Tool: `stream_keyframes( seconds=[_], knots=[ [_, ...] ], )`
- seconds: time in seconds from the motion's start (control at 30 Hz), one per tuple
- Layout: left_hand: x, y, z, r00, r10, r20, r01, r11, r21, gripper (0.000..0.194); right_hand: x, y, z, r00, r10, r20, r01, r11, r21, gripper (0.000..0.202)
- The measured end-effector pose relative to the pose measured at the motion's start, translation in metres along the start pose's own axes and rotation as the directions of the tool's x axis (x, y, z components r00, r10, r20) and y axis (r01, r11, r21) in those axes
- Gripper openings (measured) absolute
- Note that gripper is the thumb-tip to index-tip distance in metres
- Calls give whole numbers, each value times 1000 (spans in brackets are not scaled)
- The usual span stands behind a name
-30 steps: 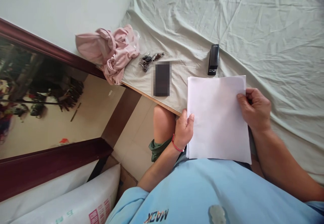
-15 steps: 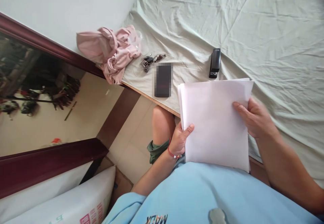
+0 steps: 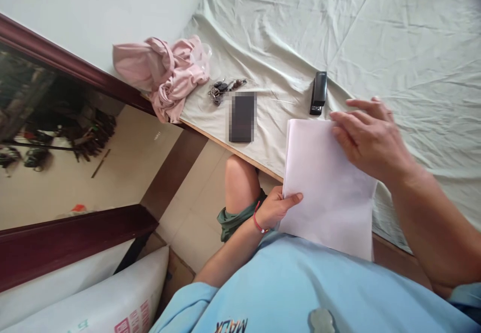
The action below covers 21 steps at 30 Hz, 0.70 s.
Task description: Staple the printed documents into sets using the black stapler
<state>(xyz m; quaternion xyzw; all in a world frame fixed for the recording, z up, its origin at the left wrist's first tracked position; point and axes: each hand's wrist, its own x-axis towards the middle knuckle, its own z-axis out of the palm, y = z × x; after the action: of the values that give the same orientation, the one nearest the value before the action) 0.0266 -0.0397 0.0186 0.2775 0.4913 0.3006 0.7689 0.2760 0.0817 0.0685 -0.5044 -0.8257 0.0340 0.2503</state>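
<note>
A stack of white paper (image 3: pixel 326 187) lies tilted between my body and the cloth-covered surface. My left hand (image 3: pixel 280 206) grips its left edge, thumb on top and fingers underneath. Over the upper right corner is my right hand (image 3: pixel 370 135), its fingers bent and somewhat apart, with fingertips at the top edge; nothing is seen clasped in it. Just beyond the paper's top edge stands a black stapler (image 3: pixel 318 93). A dark blurred rectangular object (image 3: pixel 242 117) rests to the left of the paper.
Keys (image 3: pixel 220 91) with a beaded strap lie on the pale cloth (image 3: pixel 398 52). A crumpled pink cloth (image 3: pixel 169 74) is by the wall. A dark red frame (image 3: pixel 75 232) and white sacks (image 3: pixel 93 293) are at the left; a bare knee (image 3: pixel 240 182) shows below the edge.
My right hand has let go of the paper's right side and moved up to its upper right corner. The stack has shifted right, its sheets now closer together at the left edge.
</note>
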Motion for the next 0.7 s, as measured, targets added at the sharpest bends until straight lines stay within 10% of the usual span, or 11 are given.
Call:
stream_keyframes(
  seconds=[0.17,0.33,0.7],
  knots=[
    [2,17,1,986,163,-33,-149,954,258,61,23,-7,12,994,-17,109,1,989,147,37],
    [19,54,-3,812,538,-228,-329,744,582,45,28,-12,21,989,-41,142,12,979,202,31],
    [69,53,11,775,578,-255,-406,765,501,39,35,-22,28,969,-16,247,-4,997,77,38]
  ],
)
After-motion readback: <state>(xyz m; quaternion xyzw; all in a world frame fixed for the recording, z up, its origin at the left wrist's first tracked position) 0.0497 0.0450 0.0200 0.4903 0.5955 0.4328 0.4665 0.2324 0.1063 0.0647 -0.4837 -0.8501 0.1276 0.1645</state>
